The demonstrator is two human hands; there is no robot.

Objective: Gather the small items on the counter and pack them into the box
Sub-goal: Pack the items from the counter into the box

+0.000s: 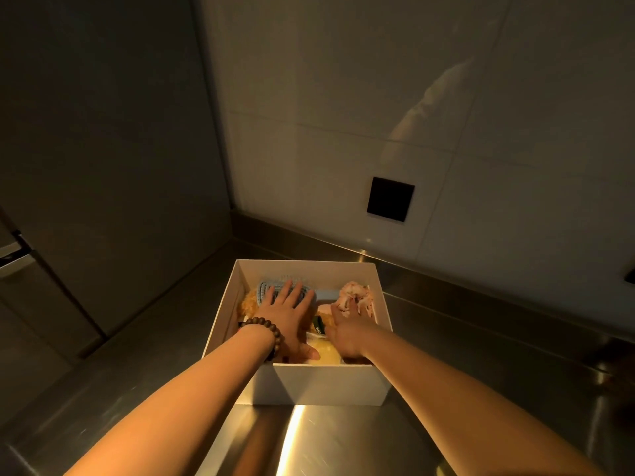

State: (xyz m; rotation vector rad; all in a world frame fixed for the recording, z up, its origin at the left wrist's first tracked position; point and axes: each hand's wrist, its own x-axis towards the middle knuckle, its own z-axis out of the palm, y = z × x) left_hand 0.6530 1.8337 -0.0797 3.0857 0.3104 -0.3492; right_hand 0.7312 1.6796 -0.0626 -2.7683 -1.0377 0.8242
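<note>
While both forearms reached forward over the near wall, the white box (326, 383) stood open on the steel surface (343, 441), set close to the corner where a dark cabinet panel (103, 149) met the tiled wall (378, 97). The left hand (292, 317) lay palm down inside the box with its fingers spread flat, fingertips resting on a pale blue hairbrush (275, 290) that lay across the far part of the box. A bracelet of brown wooden beads (266, 333) circled that wrist. The right hand (347, 331) was also inside, turned more on edge with the fingers loosely extended and apart, its fingertips touching a pink, crumpled fabric item (354, 297) in the far right corner; it gripped nothing that could be seen. Something orange and fuzzy (249, 304) showed at the left wall beneath the brush, and a soft yellow item (326, 353) lay between the two hands near the front wall. A small dark green piece with white lettering (319, 326) sat between the hands; the lettering was too small to read. On the tiled wall, a black square plate (390, 199) sat above the steel upstand.
</note>
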